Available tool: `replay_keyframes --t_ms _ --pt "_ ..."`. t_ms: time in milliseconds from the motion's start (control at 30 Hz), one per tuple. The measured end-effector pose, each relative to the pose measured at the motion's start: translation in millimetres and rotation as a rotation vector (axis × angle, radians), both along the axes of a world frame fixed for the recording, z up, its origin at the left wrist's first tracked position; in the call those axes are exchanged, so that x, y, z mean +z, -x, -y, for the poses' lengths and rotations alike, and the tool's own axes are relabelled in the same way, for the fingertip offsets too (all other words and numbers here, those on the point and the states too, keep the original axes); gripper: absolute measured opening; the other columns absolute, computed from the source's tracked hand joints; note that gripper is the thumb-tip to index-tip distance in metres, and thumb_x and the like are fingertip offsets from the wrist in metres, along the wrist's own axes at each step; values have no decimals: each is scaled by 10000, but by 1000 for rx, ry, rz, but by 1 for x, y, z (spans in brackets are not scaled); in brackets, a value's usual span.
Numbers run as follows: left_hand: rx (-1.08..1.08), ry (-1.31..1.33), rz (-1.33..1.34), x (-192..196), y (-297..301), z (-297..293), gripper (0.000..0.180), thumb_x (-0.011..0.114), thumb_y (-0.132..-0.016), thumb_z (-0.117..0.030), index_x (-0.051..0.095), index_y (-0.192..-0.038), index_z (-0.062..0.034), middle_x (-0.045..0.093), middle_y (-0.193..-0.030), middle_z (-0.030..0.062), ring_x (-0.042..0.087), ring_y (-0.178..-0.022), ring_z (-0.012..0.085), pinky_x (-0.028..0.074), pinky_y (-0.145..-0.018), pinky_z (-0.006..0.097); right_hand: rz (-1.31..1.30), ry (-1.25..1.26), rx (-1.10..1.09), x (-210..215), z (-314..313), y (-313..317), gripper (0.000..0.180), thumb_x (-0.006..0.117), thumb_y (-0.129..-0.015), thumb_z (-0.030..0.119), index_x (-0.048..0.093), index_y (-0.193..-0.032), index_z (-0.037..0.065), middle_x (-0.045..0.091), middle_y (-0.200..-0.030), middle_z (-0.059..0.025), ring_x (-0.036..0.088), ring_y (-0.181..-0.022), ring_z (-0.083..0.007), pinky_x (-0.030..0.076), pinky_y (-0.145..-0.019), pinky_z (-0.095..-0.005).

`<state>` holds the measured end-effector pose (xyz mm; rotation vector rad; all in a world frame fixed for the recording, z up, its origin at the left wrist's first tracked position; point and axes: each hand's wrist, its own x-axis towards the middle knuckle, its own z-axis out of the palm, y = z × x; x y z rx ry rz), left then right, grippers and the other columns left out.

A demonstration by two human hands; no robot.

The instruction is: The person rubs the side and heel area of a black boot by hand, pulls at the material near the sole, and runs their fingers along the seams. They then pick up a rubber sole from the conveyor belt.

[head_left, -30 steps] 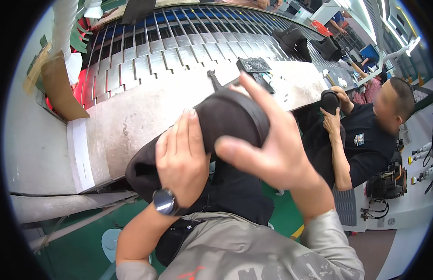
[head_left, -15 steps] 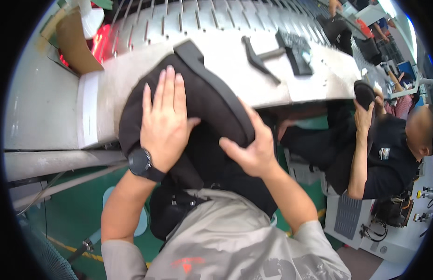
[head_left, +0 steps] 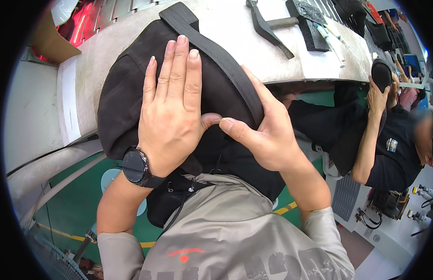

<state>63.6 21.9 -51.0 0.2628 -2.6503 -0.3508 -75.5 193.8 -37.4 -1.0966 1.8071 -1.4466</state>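
- Boot (head_left: 125,86): thumbs (head_left: 232,126) newly meeting — steadier hold, seemingly.
- Left hand (head_left: 172,114): fingers flat on it, slightly spread.
- Right hand (head_left: 274,133): clamped round toe (head_left: 250,103).

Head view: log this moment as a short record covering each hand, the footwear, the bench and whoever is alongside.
left hand: laid flat on the black boot's upper, fingers extended
right hand: around the toe end, thumb on the near side
black boot: on its side, heel toward the bench
bench: pale top; hammer, black block
left wrist: dark watch
co-worker: at right, holding a dark shoe
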Motion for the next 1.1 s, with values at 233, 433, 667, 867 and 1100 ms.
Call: replay_keyframes --t_ms 233,433,667,867,1100 --pt "47 -2 0 -2 2 -6 1180 861 -785 -338 227 -1708 33 279 -1754 287 316 -1626 438 274 -1305 595 -40 -78 20 17 2 -8 882 800 -936 125 311 -1598 -191 579 -1492 -360 625 -1385 -379 470 -1173 -419" --pt "15 -7 7 0 -1 0 1172 854 -783 -351 240 -1684 79 281 -1743 309 314 -1624 449 269 -1312 591 -428 -287 -35 31 8 -16 810 795 -919 121 384 -1551 -175 632 -1395 -385 668 -1321 -439 516 -1128 -446" --pt "50 -91 -37 -4 -11 -1 1181 905 -740 -367 317 -1654 93 305 -1737 312 312 -1628 437 246 -1307 618 -175 -403 -22 44 39 18 1034 883 -825 334 390 -1567 -190 557 -1513 -395 557 -1459 -408 445 -1208 -441" --pt "65 -147 -18 -2 -15 3 1226 947 -662 -350 354 -1634 105 340 -1717 326 339 -1617 443 269 -1292 636 -458 -444 -21 56 61 -1 905 845 -886 201 388 -1588 -143 590 -1485 -353 561 -1443 -370 402 -1230 -417" --pt "67 -157 -35 -4 -13 5 1204 927 -682 -385 363 -1620 117 330 -1704 362 328 -1613 478 256 -1294 656 -509 -484 4 66 71 -5 831 812 -902 186 401 -1525 -178 639 -1354 -411 679 -1283 -464 541 -1088 -463"
